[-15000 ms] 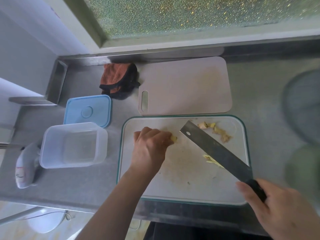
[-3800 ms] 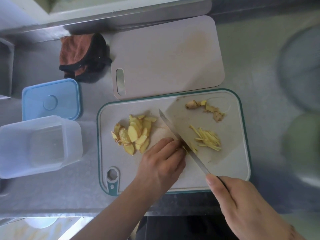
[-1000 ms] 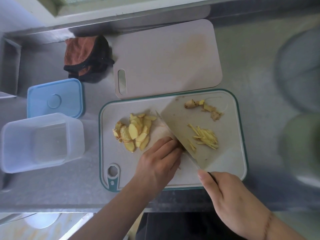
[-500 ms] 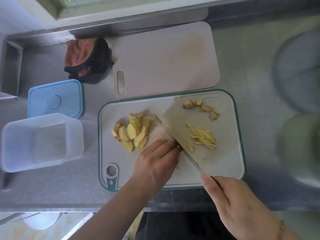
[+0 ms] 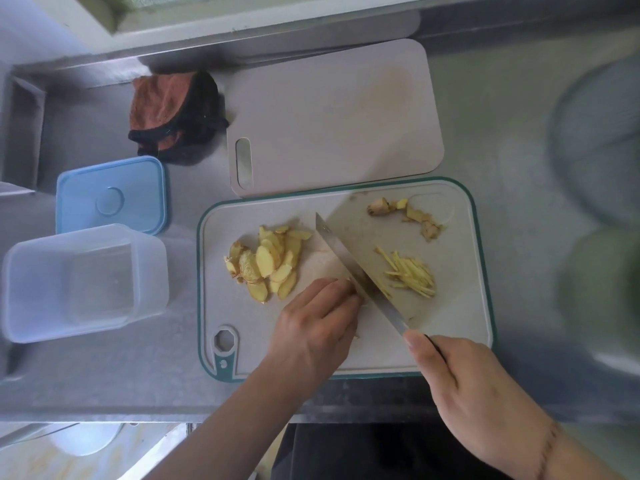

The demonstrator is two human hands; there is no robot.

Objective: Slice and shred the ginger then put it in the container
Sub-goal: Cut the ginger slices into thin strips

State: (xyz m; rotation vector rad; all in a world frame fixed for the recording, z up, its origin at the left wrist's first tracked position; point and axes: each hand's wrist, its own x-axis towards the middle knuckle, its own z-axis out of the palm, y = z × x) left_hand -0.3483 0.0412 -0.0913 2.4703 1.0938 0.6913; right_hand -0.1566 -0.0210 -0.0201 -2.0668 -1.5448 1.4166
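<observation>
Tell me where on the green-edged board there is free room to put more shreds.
Bare board lies near the hanging hole, below the ginger slices, and along the right edge beside the shreds. The middle is crowded by the hands and the knife.

The cutting board (image 5: pixel 464 348) lies at the counter's near edge, with a second board (image 5: pixel 332 112) touching it at 12 o'clock and a cloth (image 5: pixel 173 116) further out at 10 o'clock. On it, ginger slices (image 5: pixel 266 263) lie at 9 o'clock, shreds (image 5: pixel 412 273) at 3 o'clock and trimmings (image 5: pixel 405 213) at 1 o'clock, the knife (image 5: pixel 349 263) lying between slices and shreds. The container (image 5: pixel 83 282) stands to the board's 9 o'clock, its lid (image 5: pixel 110 195) just behind it.
</observation>
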